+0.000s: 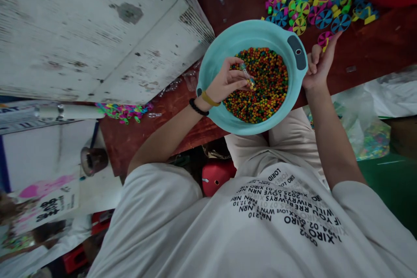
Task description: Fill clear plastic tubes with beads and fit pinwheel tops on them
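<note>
Left hand (225,80) pinches a small bottle (251,81) over beads (267,91) in the basin (219,52). Right hand (319,67), fingers half-curled, appears empty.

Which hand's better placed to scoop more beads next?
Probably the left hand: it's inside the bowl, holding a small clear bottle right at the beads. The right hand is outside the rim, beside the grey handle.
</note>
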A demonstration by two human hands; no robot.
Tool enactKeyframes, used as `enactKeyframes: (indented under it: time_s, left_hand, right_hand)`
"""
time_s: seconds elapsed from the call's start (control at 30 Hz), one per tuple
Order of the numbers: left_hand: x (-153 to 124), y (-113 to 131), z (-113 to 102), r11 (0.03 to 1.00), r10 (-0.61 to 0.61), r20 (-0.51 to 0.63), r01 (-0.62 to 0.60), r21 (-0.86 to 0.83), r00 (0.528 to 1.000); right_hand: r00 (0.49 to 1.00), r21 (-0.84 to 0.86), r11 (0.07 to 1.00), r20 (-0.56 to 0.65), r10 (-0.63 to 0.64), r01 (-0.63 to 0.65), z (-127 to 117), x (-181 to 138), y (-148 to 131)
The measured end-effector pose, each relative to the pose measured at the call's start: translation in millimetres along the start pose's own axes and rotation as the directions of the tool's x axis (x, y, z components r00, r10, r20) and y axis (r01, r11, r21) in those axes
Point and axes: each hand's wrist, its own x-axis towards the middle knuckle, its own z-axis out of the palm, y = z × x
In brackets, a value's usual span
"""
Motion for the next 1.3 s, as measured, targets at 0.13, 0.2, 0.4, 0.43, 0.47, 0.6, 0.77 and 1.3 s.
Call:
enactKeyframes:
  time_s: [0.13, 0.2, 0.4, 0.43, 0.47, 0.6, 0.77, 1.3]
  left_hand:
    - [-4, -7, -11, 0.977, 0.022, 0.011, -0.024, 0.211, 1.000]
    - [-3, -9, -22, 0.864, 0.059, 0.044, -0.073, 0.498, 0.997]
    - [2, -14, -36, 0.263, -0.046, 0.467, -0.440, 0.858, 0.883]
    - [2, -14, -32, 0.275, -0.067, 0.517, -0.482, 0.832, 0.854]
    - [1, -12, -26, 0.302, -0.076, 0.547, -0.504, 0.809, 0.834]
    - [-5, -5, -5, 0.454, -0.016, 0.614, -0.541, 0.708, 0.789]
    - [-11, 1, 15, 0.584, 0.063, 0.558, -0.484, 0.651, 0.827]
    - [-2, -7, 25, 0.994, 0.060, 0.266, -0.033, -0.108, 0.962]
  right_hand:
    - [0.999, 0.019, 0.999, 0.002, -0.042, 0.042, 0, -3, -1]
    - [1.000, 0.024, 1.000, 0.031, -0.004, 0.003, -1, -5, -3]
    - [0.997, 0.081, 0.995, -0.048, -0.054, 0.057, -3, 1, 5]
    - [0.994, 0.086, 0.993, -0.073, -0.079, 0.085, -4, 3, 6]
    - [0.993, 0.089, 0.991, -0.080, -0.090, 0.097, -5, 5, 8]
    - [0.999, 0.086, 0.996, 0.038, -0.031, 0.027, -9, 8, 10]
    - [0.999, 0.068, 0.997, 0.017, -0.036, 0.035, -8, 7, 9]
    - [0.982, 0.326, 0.929, -0.015, 0.190, -0.175, -3, -3, -3]
